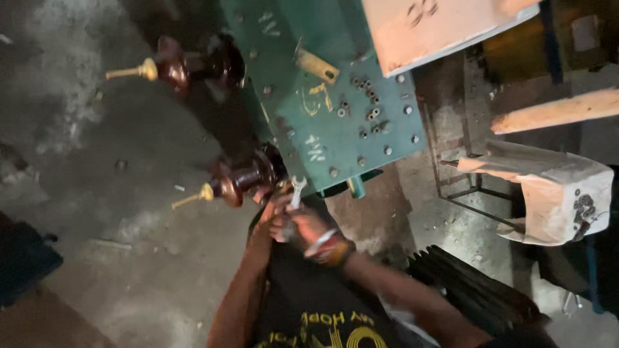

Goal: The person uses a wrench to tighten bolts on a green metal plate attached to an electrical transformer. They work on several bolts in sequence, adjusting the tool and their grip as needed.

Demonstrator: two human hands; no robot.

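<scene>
both hands are bunched together at the lower edge of the green metal cover plate (335, 96), just under the nearer brown insulator bushing (248, 180). the right hand (309, 225), with a bracelet at the wrist, is clenched around the shank of a small open-ended spanner (296, 192), whose jaw end pokes up past the fingertips and sits against the plate's rim. the left hand (271, 216) is curled in close beside it, touching the base of the bushing; whether its fingers actually grip anything i cannot tell, the blur hides it. to do this well i'd judge the spanner wants seating square on the fastener before any pull, with the other hand steadying the bushing so the porcelain takes no knock. up and away from the fingers, pale chalk marks are scrawled on the green plate, and loose nuts (367, 106) lie scattered there. far to the right of the fingers sits a torn whitish sack (554, 193); above it, a pale flat board (445, 26) with dark scribbles.
</scene>
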